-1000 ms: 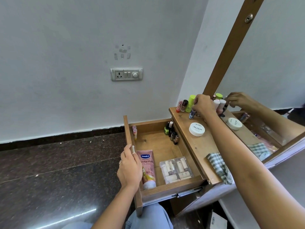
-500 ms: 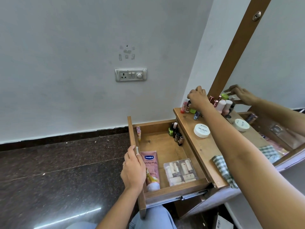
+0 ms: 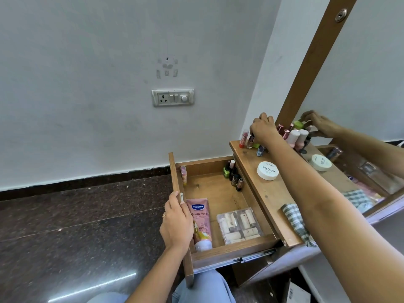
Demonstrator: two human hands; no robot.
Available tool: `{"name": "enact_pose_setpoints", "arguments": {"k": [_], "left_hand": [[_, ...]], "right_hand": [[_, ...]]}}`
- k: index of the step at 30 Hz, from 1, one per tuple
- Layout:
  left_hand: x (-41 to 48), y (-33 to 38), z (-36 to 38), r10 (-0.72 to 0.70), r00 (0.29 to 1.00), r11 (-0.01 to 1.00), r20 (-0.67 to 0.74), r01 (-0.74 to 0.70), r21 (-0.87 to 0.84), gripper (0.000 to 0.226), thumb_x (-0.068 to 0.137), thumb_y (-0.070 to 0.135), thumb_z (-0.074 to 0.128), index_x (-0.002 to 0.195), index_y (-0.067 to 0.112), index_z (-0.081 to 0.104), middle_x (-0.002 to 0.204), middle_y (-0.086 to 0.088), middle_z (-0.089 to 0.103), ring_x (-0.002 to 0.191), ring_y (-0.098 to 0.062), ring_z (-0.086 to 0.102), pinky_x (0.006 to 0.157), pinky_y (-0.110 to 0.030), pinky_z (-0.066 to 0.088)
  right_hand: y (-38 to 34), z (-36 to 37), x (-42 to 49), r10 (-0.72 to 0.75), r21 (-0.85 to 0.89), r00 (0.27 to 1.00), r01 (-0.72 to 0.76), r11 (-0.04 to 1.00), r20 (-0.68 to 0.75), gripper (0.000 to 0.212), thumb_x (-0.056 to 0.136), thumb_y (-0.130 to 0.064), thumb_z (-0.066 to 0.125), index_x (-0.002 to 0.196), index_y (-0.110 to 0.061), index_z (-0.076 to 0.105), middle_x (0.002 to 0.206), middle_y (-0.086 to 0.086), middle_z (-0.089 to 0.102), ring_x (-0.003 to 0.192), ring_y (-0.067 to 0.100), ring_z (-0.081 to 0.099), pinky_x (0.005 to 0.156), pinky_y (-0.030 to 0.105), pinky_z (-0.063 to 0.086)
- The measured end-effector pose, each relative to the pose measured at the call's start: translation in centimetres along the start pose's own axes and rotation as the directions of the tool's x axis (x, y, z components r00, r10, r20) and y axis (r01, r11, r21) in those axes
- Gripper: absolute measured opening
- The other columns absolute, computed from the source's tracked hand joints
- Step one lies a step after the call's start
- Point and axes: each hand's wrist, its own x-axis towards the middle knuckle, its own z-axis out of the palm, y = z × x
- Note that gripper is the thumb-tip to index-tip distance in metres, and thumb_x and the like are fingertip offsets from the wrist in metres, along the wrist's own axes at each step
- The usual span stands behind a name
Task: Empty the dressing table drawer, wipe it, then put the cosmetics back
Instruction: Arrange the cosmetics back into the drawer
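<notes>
The wooden drawer [image 3: 218, 189] stands pulled out. In it lie a pink Vaseline tube [image 3: 200, 221] and a clear box of lipsticks [image 3: 239, 224], with nail polish bottles [image 3: 232, 173] at the back right and two pink lip balms [image 3: 183, 173] at the back left. My left hand [image 3: 177, 224] grips the drawer front beside its metal handle. At the back of the table top my right hand [image 3: 263, 130] curls round a lime-green bottle [image 3: 256, 146] among small bottles, and the hand hides most of it.
A white nail polish jar [image 3: 267, 171] and a green checked cloth [image 3: 294, 219] lie on the table top [image 3: 269, 193]. White-capped pink bottles [image 3: 294, 137] stand against the mirror [image 3: 349, 84]. A wall socket [image 3: 172, 97] is behind, with dark stone floor [image 3: 87, 215] to the left.
My right hand has moved left over the lime-green bottle, which stood uncovered a second ago, and now covers it. My left hand keeps its hold on the drawer front.
</notes>
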Motion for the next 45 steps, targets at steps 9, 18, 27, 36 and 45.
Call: {"name": "enact_pose_setpoints", "arguments": {"k": [9,18,27,36,45], "left_hand": [[0.0,-0.1,0.0,0.013,1.0,1.0,0.008,-0.013,-0.008,0.037,0.098,0.028,0.046,0.135,0.021,0.043,0.123,-0.005,0.061,0.086,-0.021,0.066,0.058,-0.031,0.053],[-0.1,0.0,0.0,0.002,1.0,1.0,0.006,-0.002,-0.004,0.037,0.099,0.029,0.045,0.135,0.021,0.043,0.123,-0.005,0.061,0.087,-0.02,0.066,0.058,-0.032,0.054],[0.0,0.1,-0.1,0.005,1.0,1.0,0.009,-0.005,-0.003,0.036,0.099,0.029,0.044,0.134,0.022,0.042,0.123,-0.004,0.06,0.088,-0.02,0.066,0.059,-0.032,0.054],[0.0,0.0,0.0,0.0,1.0,1.0,0.011,0.0,-0.006,0.037,0.099,0.029,0.043,0.136,0.022,0.042,0.127,-0.003,0.059,0.091,-0.019,0.065,0.061,-0.029,0.051],[0.0,0.0,-0.1,0.003,1.0,1.0,0.01,-0.003,-0.013,0.038,0.099,0.028,0.042,0.137,0.022,0.041,0.127,-0.003,0.058,0.091,-0.018,0.065,0.059,-0.023,0.044]], "right_hand": [[0.1,-6.4,-3.2,0.023,0.162,0.991,-0.002,0.987,-0.129,0.028,0.085,-0.026,0.067,0.106,-0.007,0.068,0.106,0.011,0.065,0.108,0.028,0.051,0.086,0.037,0.045],[-8.2,-3.7,-5.6,-0.136,0.31,0.976,0.078,0.947,0.171,0.047,0.071,-0.035,0.081,0.105,-0.006,0.067,0.105,0.012,0.067,0.106,0.028,0.062,0.081,0.035,0.053],[-11.3,2.9,-5.5,-0.148,0.05,0.97,0.141,0.989,0.193,0.036,0.09,-0.019,0.061,0.124,-0.006,0.056,0.123,0.009,0.059,0.125,0.026,0.042,0.089,0.033,0.048],[-13.4,4.1,-5.3,-0.116,-0.116,0.98,0.135,0.984,0.161,0.034,0.091,-0.024,0.059,0.122,-0.009,0.06,0.123,0.011,0.059,0.116,0.027,0.046,0.091,0.032,0.041],[-13.9,3.9,-5.2,-0.024,-0.145,0.983,0.051,0.988,0.183,0.03,0.093,-0.02,0.057,0.121,-0.012,0.06,0.121,0.009,0.06,0.114,0.026,0.048,0.087,0.029,0.042]]}}
